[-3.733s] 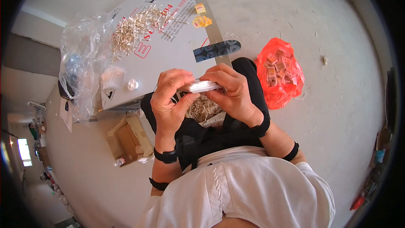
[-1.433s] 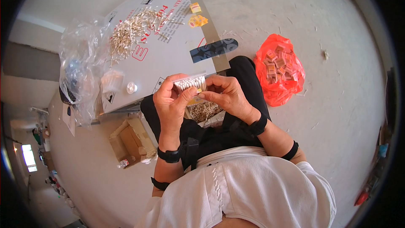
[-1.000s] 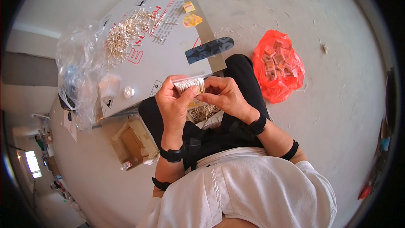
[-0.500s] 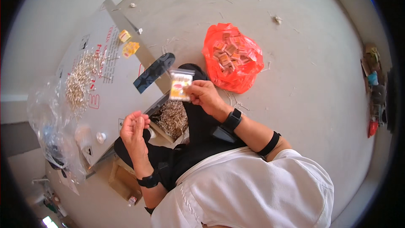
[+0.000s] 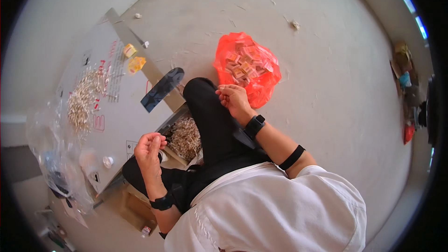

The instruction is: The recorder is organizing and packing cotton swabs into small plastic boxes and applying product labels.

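Right hand [image 5: 235,101] now loosely curled and empty beside the red bag [image 5: 247,67]; small packet it held a moment ago is gone, presumably dropped in. Left hand [image 5: 149,147] half-closed, empty, over the box of metal pins [image 5: 185,137]

- The hands have parted — the left hand [image 5: 148,148] now hangs by the open box of pale metal bits [image 5: 184,137].
- The right hand [image 5: 234,100] has swung out beside the red plastic bag of small packets [image 5: 247,65].
- The little clear packet once pinched between both hands is gone from the fingers.
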Motion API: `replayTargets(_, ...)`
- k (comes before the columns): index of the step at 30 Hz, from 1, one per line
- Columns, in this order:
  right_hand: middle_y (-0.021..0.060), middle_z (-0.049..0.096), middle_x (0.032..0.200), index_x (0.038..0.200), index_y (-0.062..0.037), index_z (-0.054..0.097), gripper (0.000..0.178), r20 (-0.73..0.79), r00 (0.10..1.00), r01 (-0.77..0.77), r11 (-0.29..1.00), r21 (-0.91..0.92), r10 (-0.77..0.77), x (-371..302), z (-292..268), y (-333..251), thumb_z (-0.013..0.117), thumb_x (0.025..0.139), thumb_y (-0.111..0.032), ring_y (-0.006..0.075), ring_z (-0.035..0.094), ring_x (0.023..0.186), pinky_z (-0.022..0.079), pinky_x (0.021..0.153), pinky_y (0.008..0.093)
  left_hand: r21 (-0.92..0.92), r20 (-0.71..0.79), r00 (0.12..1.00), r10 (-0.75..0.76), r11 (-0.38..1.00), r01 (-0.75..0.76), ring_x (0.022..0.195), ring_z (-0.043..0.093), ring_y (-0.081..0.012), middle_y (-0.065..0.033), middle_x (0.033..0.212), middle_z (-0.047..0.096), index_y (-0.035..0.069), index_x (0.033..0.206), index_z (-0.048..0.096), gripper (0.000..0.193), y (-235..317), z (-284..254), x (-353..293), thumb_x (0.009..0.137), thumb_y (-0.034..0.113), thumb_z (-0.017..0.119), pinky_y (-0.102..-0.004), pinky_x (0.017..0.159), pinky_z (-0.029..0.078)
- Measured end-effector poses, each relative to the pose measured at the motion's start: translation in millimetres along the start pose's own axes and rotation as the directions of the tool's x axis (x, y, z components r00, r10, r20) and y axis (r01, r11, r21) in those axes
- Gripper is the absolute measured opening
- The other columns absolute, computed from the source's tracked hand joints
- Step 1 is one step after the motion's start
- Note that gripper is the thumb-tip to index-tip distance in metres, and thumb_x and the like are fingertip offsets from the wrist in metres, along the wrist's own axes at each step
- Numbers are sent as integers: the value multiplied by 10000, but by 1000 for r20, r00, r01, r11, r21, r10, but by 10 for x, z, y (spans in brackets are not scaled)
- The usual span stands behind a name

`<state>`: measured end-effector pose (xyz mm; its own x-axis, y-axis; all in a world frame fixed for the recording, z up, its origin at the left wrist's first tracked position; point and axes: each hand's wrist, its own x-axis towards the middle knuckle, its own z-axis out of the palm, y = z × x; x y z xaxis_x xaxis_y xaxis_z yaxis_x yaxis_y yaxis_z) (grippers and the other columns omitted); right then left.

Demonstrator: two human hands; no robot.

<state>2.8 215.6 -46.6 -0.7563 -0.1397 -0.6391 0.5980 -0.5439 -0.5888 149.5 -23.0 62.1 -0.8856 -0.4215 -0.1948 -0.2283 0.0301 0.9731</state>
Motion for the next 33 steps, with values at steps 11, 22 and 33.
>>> replayTargets(11,75,649,834,1032,1,632,145,278,961,47,975,-219,16,-246,91,-29,576,906,-43,114,569,648,451,539,219,68,-178,961,213,977,-204,537,560,-60,-5,564,541,20,684,532,226,-107,-446,-335,854,98,660,-228,494,424)
replayTargets(22,62,646,822,1037,-9,616,148,320,929,-11,877,-481,187,-425,525,353,568,912,-71,114,571,637,457,530,218,-124,-617,786,-38,991,-49,618,596,-95,-25,683,612,23,797,611,145,-923,-1854,-657,837,144,681,-247,525,465)
replayTargets(33,46,645,785,990,-1,636,124,287,923,36,688,-725,255,-249,933,710,578,896,-55,86,555,592,439,505,206,516,-760,567,316,824,233,785,630,-268,-112,787,658,12,824,644,160,-1445,-3498,429,742,127,719,-386,711,499)
